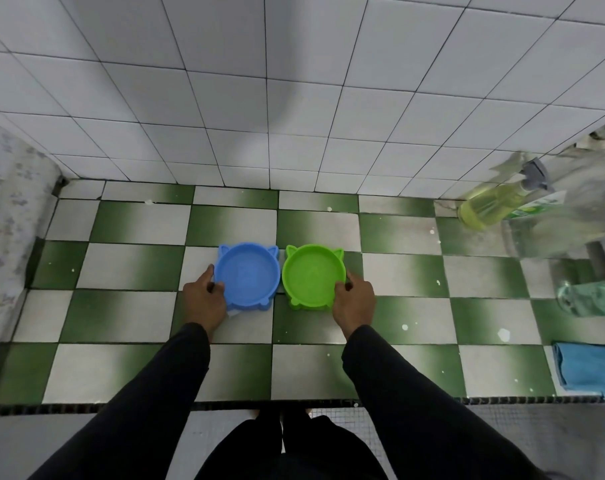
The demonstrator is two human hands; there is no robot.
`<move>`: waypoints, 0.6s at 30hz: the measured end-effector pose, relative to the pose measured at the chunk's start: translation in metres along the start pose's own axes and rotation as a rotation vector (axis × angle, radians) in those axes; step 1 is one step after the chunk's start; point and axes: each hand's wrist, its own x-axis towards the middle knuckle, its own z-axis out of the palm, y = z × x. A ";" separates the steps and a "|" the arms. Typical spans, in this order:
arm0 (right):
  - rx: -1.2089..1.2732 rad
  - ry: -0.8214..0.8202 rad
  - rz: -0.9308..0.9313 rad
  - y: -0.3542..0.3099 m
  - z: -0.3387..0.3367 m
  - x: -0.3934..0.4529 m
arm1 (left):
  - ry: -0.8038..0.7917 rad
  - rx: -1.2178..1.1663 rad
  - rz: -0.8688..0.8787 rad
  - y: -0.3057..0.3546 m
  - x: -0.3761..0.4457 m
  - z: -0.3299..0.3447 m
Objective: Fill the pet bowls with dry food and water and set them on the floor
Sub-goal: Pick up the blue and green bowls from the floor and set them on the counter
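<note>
Left hand: your left hand [205,299] holds the near-left edge of the blue bowl [247,276], thumb hooked over the rim and fingers curled against the side.
Right hand: your right hand [353,301] holds the near-right edge of the green bowl [314,277] in the same way, thumb on the rim, fingers wrapped at the side.
Blue bowl: it sits between your two hands, just right of your left hand, flat on the desk [128,268]. It is round with two cat ears on its far edge. You cannot tell whether it holds anything.
Green bowl: it sits just left of your right hand, beside the blue bowl and almost touching it. It has the same cat-ear shape, and its inside looks bare green.
Desk: green and white checked tiles carry both bowls, with a white tiled wall [294,81] beyond your hands.
Right of your right hand: a spray bottle [495,202] of yellow liquid stands well apart by the wall, among clear bottles that are blurred.
Near right: a folded blue cloth [588,370] lies at the desk's front edge, well apart from your right hand.
Sleeves: both your arms wear dark sleeves [391,386] down to the wrist.
</note>
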 end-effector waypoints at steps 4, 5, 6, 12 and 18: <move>-0.054 -0.009 -0.015 0.000 0.000 0.001 | 0.022 0.056 -0.006 -0.002 0.001 0.000; -0.060 -0.015 -0.021 -0.001 0.000 0.001 | 0.022 0.067 -0.009 -0.003 0.002 -0.001; -0.067 -0.021 -0.029 -0.001 -0.001 0.001 | 0.019 0.079 -0.011 -0.003 0.002 0.000; -0.093 -0.060 -0.080 -0.003 -0.007 -0.004 | 0.044 0.078 -0.046 0.001 -0.001 0.002; -0.112 -0.148 -0.064 -0.006 -0.013 -0.007 | 0.044 0.108 -0.079 0.005 -0.002 0.001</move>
